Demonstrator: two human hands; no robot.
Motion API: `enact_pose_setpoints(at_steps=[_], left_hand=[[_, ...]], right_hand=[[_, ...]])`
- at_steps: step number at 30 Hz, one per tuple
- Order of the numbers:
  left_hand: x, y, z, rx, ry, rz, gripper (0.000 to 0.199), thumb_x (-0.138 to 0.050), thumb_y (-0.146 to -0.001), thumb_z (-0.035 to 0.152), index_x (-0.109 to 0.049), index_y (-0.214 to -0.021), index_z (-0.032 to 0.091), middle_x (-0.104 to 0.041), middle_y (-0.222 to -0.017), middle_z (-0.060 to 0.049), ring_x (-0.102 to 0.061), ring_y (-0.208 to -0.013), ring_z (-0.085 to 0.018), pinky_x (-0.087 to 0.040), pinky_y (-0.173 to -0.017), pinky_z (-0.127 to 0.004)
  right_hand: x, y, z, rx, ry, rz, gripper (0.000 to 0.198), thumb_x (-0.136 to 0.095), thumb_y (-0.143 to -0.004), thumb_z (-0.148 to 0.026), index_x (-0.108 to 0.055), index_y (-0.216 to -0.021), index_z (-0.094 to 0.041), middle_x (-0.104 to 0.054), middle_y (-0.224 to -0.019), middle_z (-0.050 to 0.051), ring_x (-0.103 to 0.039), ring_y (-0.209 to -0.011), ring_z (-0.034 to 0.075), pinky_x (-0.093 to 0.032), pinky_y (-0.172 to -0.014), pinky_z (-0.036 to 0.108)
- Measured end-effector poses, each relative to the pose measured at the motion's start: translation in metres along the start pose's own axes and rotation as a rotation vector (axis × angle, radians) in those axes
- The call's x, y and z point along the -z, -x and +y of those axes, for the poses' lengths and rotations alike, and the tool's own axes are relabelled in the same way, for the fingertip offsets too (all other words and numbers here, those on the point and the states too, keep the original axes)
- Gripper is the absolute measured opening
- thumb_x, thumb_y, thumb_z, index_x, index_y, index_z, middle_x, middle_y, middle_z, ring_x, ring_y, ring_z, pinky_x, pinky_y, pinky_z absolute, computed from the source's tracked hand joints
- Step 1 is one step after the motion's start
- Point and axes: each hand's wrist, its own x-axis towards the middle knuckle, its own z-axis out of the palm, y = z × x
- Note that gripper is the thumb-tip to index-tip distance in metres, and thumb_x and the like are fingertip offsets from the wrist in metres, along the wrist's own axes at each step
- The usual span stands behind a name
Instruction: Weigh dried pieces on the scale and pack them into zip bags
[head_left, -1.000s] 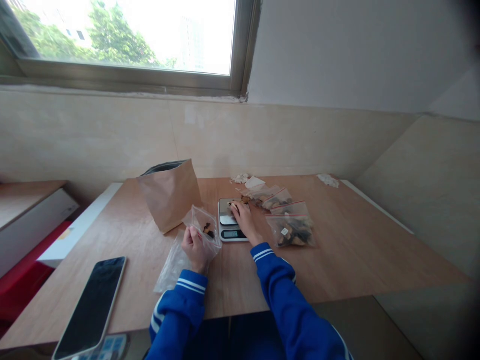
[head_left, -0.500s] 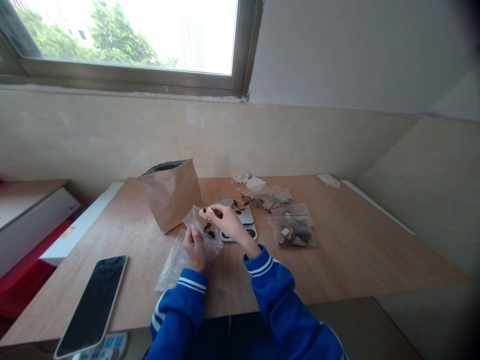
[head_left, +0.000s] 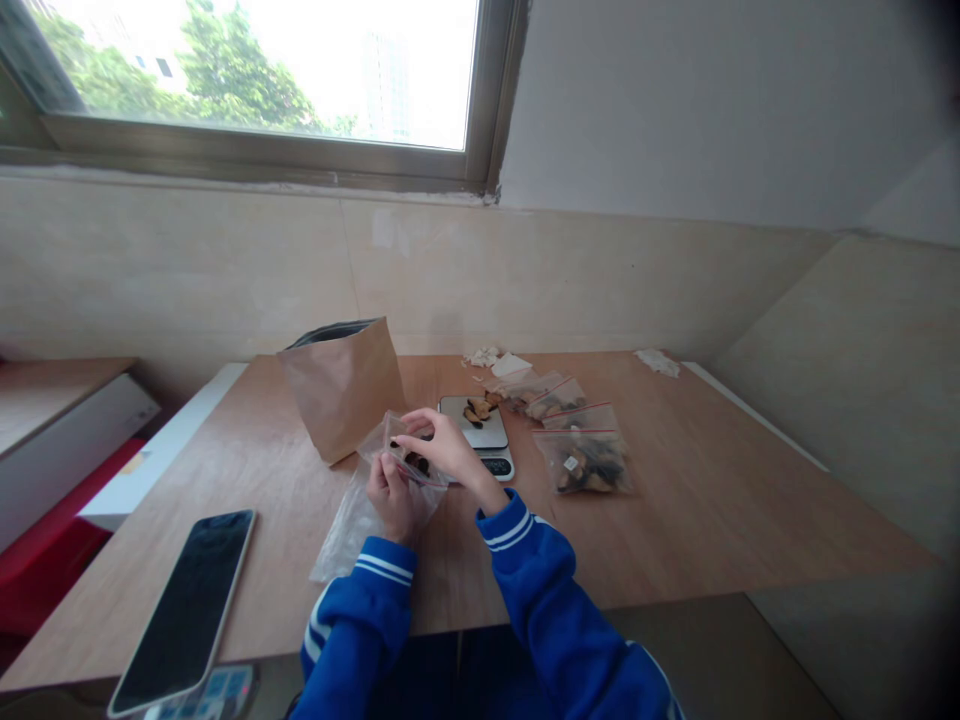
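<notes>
My left hand (head_left: 390,498) pinches the rim of a clear zip bag (head_left: 442,468), which holds several dark dried pieces (head_left: 415,461) that look like dried mushroom. At the bag's mouth is my right hand (head_left: 439,443), its thumb and fingers apart, with no piece clearly visible between them. Just behind that hand stands a white kitchen scale (head_left: 491,437), partly covered by it. Tan and black dried pieces (head_left: 478,411) lie on the scale's plate. More flat clear bags (head_left: 341,530) rest under my left wrist.
An open brown paper bag (head_left: 345,385) stands at the left behind my hands. Several filled zip bags (head_left: 589,465) lie right of the scale. A phone (head_left: 184,610) lies at the table's front left. White scraps (head_left: 482,356) are near the wall.
My right hand has moved left and down, from above the bag into its mouth. The pale piece it held no longer shows in its fingers. My left hand keeps its place.
</notes>
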Motion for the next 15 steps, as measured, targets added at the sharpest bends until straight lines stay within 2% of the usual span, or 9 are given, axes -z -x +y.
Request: enact_pose_setpoints(at_steps=[6,12,15], left_hand=[[-0.003,0.002,0.01,0.034,0.048,0.026,0.045,-0.048,-0.09,0.057,-0.036,-0.065,0.021,-0.034,-0.051,0.007,-0.034,-0.043,-0.008,-0.03,-0.041,-0.022],[-0.003,0.0,0.015,0.04,0.037,0.046,0.048,-0.045,-0.089,0.062,-0.034,-0.065,0.022,-0.034,-0.05,0.008,-0.034,-0.041,-0.007,-0.03,-0.038,-0.021],[-0.003,0.0,0.014,0.056,0.065,0.041,0.048,-0.046,-0.089,0.061,-0.034,-0.065,0.022,-0.034,-0.049,0.008,-0.033,-0.039,-0.006,-0.029,-0.037,-0.021]], right_hand=[[0.0,0.003,-0.008,0.056,0.136,0.018,0.012,-0.067,-0.08,-0.014,-0.069,-0.092,-0.017,-0.071,-0.088,0.004,-0.066,-0.084,0.016,-0.051,-0.081,0.03],[-0.006,-0.001,-0.011,0.065,-0.011,0.1,0.01,-0.062,-0.086,-0.021,-0.068,-0.092,-0.017,-0.071,-0.095,0.005,-0.064,-0.084,0.015,-0.051,-0.081,0.029],[-0.007,-0.006,-0.011,0.066,-0.109,0.102,0.015,-0.067,-0.081,-0.025,-0.067,-0.094,-0.017,-0.07,-0.093,0.004,-0.064,-0.084,0.014,-0.052,-0.079,0.027]])
